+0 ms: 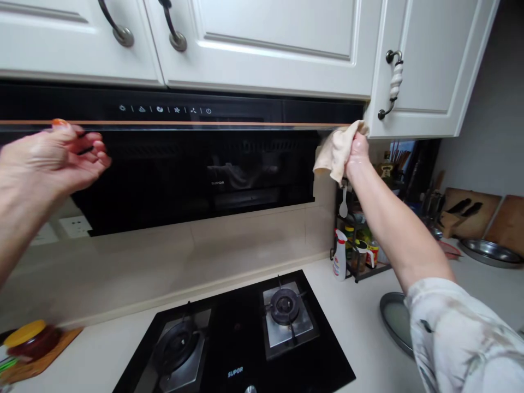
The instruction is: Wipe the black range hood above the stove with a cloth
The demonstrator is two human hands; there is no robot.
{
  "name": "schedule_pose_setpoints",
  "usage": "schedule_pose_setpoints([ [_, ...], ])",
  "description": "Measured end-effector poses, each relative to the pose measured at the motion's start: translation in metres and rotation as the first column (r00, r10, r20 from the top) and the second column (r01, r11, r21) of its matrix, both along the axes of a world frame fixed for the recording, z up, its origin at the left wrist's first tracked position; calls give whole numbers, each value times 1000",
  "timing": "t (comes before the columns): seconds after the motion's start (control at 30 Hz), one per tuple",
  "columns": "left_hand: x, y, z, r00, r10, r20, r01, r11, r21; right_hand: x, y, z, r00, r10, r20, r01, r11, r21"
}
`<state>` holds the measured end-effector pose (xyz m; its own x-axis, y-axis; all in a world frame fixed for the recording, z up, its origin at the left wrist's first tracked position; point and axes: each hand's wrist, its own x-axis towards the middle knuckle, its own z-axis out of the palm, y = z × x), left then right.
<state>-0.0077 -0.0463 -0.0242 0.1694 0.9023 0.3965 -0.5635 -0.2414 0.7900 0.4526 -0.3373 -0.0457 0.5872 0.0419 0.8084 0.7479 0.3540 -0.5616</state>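
My right hand (359,150) grips a beige cloth (333,150) at the right end of the range hood (196,169), just under its copper-coloured trim. The cloth hangs down from my fist and covers that corner of the hood. On the left, my left hand (77,155) is raised in front of the hood's other end. Its fingers are loosely bent and apart, with nothing between them. The hood is black, with a row of white touch symbols along its upper panel. Whether the left hand touches the hood, I cannot tell.
Below stands a black gas hob (241,338) with two burners. White cabinets (278,33) with handles hang above. A spray bottle (339,255) stands by a spice rack (360,267). Farther right are a grey tray (395,322), a knife block (454,221) and cutting boards (475,204). A yellow-lidded jar (35,341) stands left.
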Motion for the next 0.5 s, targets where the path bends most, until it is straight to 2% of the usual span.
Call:
schedule_pose_setpoints([
  [0.07,0,6,1,999,-28,39,28,1000,3,-22,31,1,971,173,-163,-142,972,185],
  [0.13,-1,14,2,999,-47,11,47,999,1,-58,69,0,935,309,-173,-262,932,250],
  [0.2,-3,22,2,998,-53,-24,53,998,19,-104,110,-2,848,501,-171,-436,845,311],
  [0.3,-5,30,3,999,-31,-37,32,999,39,-171,158,-2,703,679,-212,-586,722,367],
  [0.4,-5,32,2,998,-1,-57,5,997,73,-205,175,2,643,742,-193,-626,653,427],
  [0.5,-6,37,1,985,37,-168,-8,986,169,-195,162,4,645,741,-186,-615,648,450],
])
